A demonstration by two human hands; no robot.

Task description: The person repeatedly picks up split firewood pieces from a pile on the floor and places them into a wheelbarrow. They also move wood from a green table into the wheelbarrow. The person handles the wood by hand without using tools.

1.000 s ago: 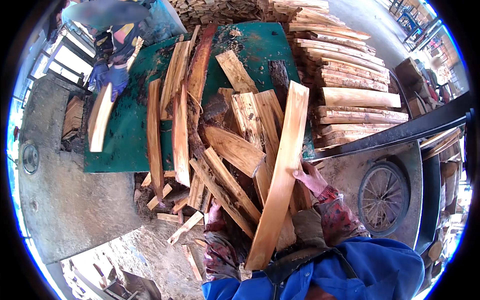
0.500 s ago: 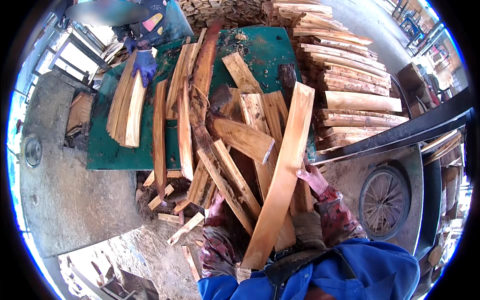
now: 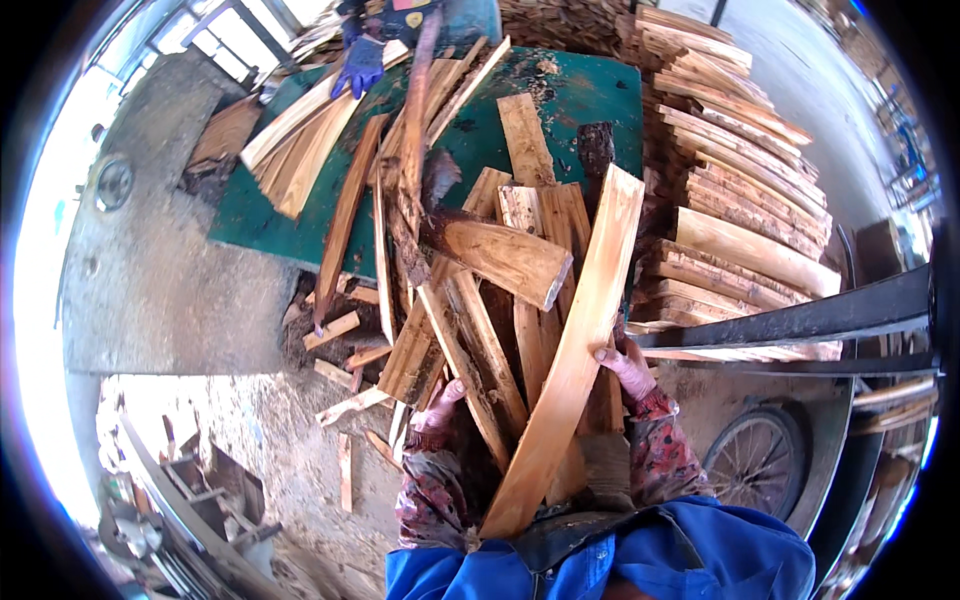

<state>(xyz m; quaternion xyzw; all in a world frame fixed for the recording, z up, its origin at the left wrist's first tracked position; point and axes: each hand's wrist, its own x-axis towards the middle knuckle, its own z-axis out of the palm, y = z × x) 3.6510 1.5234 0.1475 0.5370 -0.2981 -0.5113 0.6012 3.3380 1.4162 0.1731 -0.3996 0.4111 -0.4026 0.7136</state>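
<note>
My left hand (image 3: pixel 441 406) is bare, no glove; its forearm carries a close-fitting sleeve in a dark red and grey floral print, lower centre of frame; my right hand (image 3: pixel 626 365) is likewise bare, with a matching patterned sleeve; a bright blue jacket, creased, with a dark strap across it, fills the bottom edge.

Sunlit concrete floor (image 3: pixel 150 290) — green table (image 3: pixel 560 110), stacked planks (image 3: pixel 750 200).
</note>
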